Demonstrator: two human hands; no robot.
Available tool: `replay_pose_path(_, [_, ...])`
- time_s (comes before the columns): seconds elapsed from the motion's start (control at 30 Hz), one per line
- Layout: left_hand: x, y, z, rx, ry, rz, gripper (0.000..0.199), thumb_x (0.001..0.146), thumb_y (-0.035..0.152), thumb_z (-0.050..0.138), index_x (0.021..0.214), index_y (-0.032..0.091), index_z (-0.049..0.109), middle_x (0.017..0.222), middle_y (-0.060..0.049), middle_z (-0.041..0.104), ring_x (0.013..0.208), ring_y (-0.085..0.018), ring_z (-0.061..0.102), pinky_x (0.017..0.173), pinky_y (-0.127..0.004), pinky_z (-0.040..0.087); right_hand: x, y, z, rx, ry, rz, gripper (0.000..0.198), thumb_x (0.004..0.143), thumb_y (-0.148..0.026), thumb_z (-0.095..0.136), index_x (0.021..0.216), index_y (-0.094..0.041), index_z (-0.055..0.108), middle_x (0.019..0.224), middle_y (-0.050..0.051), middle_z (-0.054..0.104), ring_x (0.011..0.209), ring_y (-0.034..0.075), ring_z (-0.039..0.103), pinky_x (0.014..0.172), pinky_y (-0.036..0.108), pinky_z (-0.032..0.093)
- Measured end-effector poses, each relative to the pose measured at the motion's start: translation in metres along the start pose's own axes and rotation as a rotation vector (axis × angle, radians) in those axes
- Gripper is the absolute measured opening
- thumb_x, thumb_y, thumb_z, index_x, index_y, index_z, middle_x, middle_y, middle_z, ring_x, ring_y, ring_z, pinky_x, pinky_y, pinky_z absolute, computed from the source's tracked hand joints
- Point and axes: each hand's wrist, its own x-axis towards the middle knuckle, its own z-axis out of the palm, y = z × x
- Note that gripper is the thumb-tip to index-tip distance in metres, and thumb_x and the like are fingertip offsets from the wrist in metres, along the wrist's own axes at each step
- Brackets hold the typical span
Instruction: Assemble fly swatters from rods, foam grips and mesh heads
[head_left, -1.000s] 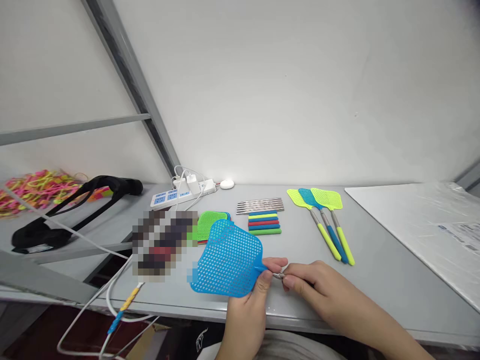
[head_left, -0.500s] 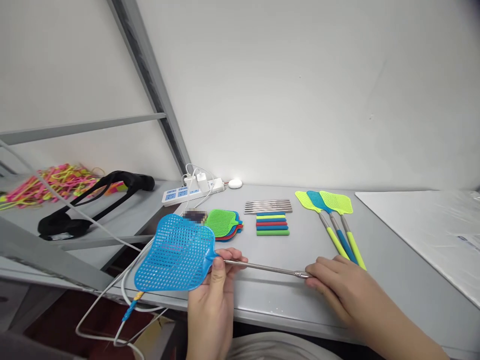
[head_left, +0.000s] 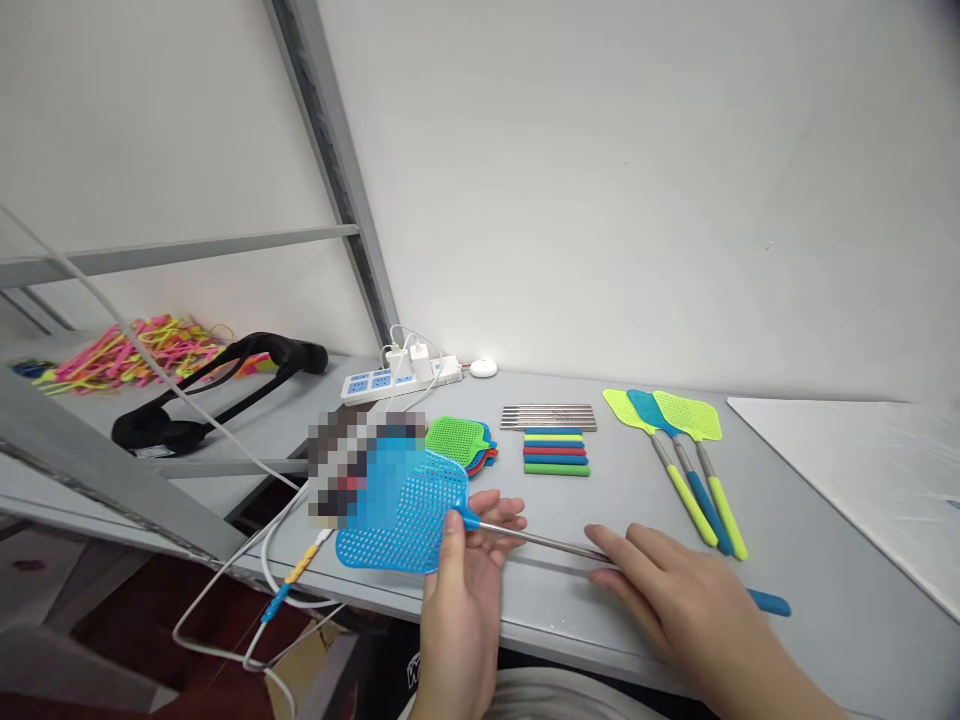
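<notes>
A blue fly swatter with a perforated head and a thin metal rod is held low over the front of the desk. My left hand grips its neck, thumb on top where head meets rod, other fingers beneath. Further along the rod, my right hand has the metal between thumb and fingers. A blue handle end sticks out past my right hand; the middle of the swatter is hidden under that hand. Part of the swatter head is blurred by pixelation.
Behind lie stacked swatter heads, metal rods and several coloured handles. Three fly swatters lie at right, near a white sheet. A power strip, cables and a black headset frame are left.
My right hand has slid along the rod towards my left hand, and its fingers are straighter. The blue handle end now shows behind it. The whole view has shifted slightly.
</notes>
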Motion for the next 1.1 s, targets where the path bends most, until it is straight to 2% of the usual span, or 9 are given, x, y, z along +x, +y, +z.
replay_pose_path(0.13, [-0.005,-0.005,0.003,0.033,-0.062,-0.042,0.042,0.090,0.052,0.056,0.103,0.013,0.068,0.101,-0.016,0.073,0.096,-0.027,0.068,0.087,-0.041,0.051,0.008,-0.011,0.006,-0.005,0.018,-0.058,0.022,0.103,-0.026,0.037,0.104,-0.021,0.058,0.067,-0.003,0.054,0.054,0.014,0.052,0.047,0.030,0.024])
replay_pose_path(0.23, [-0.008,-0.009,0.006,0.025,-0.071,-0.071,0.041,0.092,0.052,0.053,0.099,0.014,0.067,0.102,-0.017,0.073,0.096,-0.030,0.067,0.082,-0.045,0.052,0.012,-0.013,0.002,0.010,0.055,-0.071,0.019,0.101,-0.020,0.039,0.097,-0.020,0.057,0.064,-0.003,0.052,0.052,0.014,0.047,0.049,0.031,0.021])
replay_pose_path(0.43, [-0.007,-0.009,0.007,-0.058,-0.067,-0.133,0.037,0.095,0.051,0.048,0.094,0.017,0.062,0.097,-0.016,0.074,0.097,-0.032,0.067,0.081,-0.050,0.052,0.019,-0.014,-0.007,-0.013,0.056,-0.082,0.020,0.100,-0.018,0.038,0.093,-0.020,0.056,0.063,-0.003,0.051,0.052,0.014,0.044,0.051,0.032,0.018])
replay_pose_path(0.57, [-0.007,-0.011,0.004,-0.044,-0.107,-0.087,0.036,0.096,0.050,0.047,0.094,0.017,0.062,0.090,-0.013,0.073,0.094,-0.027,0.067,0.084,-0.045,0.051,0.021,-0.021,0.002,0.026,-0.010,-0.062,0.019,0.101,-0.019,0.038,0.092,-0.021,0.054,0.067,-0.002,0.055,0.054,0.014,0.048,0.051,0.032,0.018])
replay_pose_path(0.67, [-0.009,-0.018,0.004,0.060,-0.224,-0.097,0.032,0.095,0.044,0.051,0.089,0.016,0.064,0.102,-0.015,0.072,0.098,-0.025,0.065,0.084,-0.037,0.049,0.021,-0.022,0.011,0.086,-0.031,-0.038,0.022,0.102,-0.019,0.034,0.092,-0.022,0.054,0.073,-0.001,0.061,0.059,0.015,0.054,0.051,0.031,0.020])
replay_pose_path(0.73, [-0.009,-0.021,0.005,0.094,-0.253,-0.111,0.032,0.096,0.043,0.051,0.086,0.016,0.064,0.107,-0.015,0.070,0.103,-0.025,0.064,0.084,-0.035,0.049,0.021,-0.018,0.015,0.090,-0.028,-0.017,0.023,0.103,-0.022,0.034,0.090,-0.022,0.054,0.073,-0.001,0.061,0.059,0.014,0.054,0.051,0.031,0.020])
replay_pose_path(0.9, [-0.004,-0.012,0.007,0.092,-0.175,-0.026,0.032,0.096,0.043,0.050,0.084,0.017,0.063,0.098,-0.012,0.072,0.102,-0.025,0.065,0.092,-0.038,0.047,0.020,-0.010,0.010,0.033,-0.027,0.007,0.031,0.104,-0.029,0.036,0.075,-0.022,0.046,0.062,-0.003,0.053,0.051,0.014,0.044,0.053,0.031,0.019])
replay_pose_path(1.1, [-0.006,0.010,0.014,0.079,-0.156,0.051,0.032,0.092,0.046,0.057,0.076,0.018,0.059,0.084,-0.009,0.072,0.089,-0.026,0.070,0.087,-0.041,0.051,0.023,-0.009,-0.005,0.010,-0.035,-0.033,0.029,0.103,-0.026,0.036,0.075,-0.023,0.041,0.059,-0.006,0.049,0.049,0.015,0.038,0.058,0.031,0.018])
